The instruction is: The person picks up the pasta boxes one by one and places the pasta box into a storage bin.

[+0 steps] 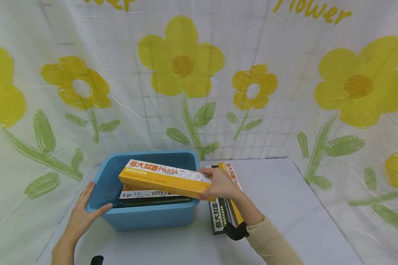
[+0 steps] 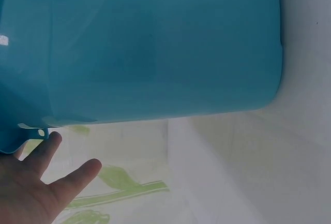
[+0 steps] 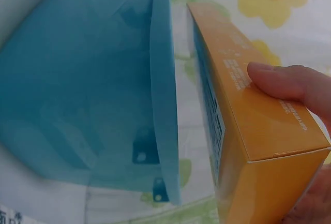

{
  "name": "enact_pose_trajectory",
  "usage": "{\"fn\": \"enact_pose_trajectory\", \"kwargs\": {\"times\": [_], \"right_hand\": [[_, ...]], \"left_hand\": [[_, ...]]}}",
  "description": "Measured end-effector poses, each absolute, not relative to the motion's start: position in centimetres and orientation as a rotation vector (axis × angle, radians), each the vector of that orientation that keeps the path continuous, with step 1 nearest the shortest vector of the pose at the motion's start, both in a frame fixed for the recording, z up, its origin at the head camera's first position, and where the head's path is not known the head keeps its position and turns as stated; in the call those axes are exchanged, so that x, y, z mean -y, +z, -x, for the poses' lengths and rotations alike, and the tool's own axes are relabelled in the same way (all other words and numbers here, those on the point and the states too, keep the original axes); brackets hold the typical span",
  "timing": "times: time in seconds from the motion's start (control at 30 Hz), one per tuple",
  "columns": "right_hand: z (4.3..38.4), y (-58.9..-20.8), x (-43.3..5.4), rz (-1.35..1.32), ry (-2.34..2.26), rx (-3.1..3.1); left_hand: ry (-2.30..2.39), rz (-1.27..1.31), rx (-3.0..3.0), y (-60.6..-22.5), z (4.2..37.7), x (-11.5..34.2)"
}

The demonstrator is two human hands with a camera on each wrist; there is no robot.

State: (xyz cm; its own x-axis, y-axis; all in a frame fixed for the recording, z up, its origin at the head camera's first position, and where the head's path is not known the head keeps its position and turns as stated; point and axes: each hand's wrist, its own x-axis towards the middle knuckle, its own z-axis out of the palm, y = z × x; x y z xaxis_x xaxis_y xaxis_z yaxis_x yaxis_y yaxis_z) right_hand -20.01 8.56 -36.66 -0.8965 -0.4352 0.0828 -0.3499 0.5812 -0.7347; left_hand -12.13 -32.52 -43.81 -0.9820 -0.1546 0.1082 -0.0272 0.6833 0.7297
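Observation:
My right hand (image 1: 221, 183) grips one end of a yellow and white pasta box (image 1: 166, 180), labelled chicken curry sauce. The box slants over the blue plastic bin (image 1: 146, 218), its far end above the opening. In the right wrist view the thumb presses the orange side of the box (image 3: 258, 100), beside the bin wall (image 3: 88, 89). At the bin's left end my left hand (image 1: 81, 217) rests with fingers spread and thumb near the front rim. The left wrist view shows that hand (image 2: 41, 188) with straight fingers at the rim. Inside the bin lie a white-sided pasta box (image 1: 142, 194) and a black pepper one (image 1: 159, 201).
Right of the bin, a black pasta box (image 1: 217, 217) and a yellow pasta box (image 1: 230, 173) lie on the white table (image 1: 285, 206), partly hidden by my right arm. A flower-printed curtain (image 1: 285, 121) hangs behind the table and along its sides.

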Motion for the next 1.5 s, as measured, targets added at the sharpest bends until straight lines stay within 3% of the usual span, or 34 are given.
{"fn": "enact_pose_trajectory", "kwargs": {"times": [0.77, 1.5], "right_hand": [[22.6, -36.6, -3.0, 0.927, -0.917, -2.593], [23.3, -36.4, 2.1, 0.903, -0.610, -2.621]], "left_hand": [[-1.207, -0.081, 2.717, -44.0, 12.1, 33.0], [-1.212, -0.074, 2.693, -44.3, 12.1, 33.0]]}}
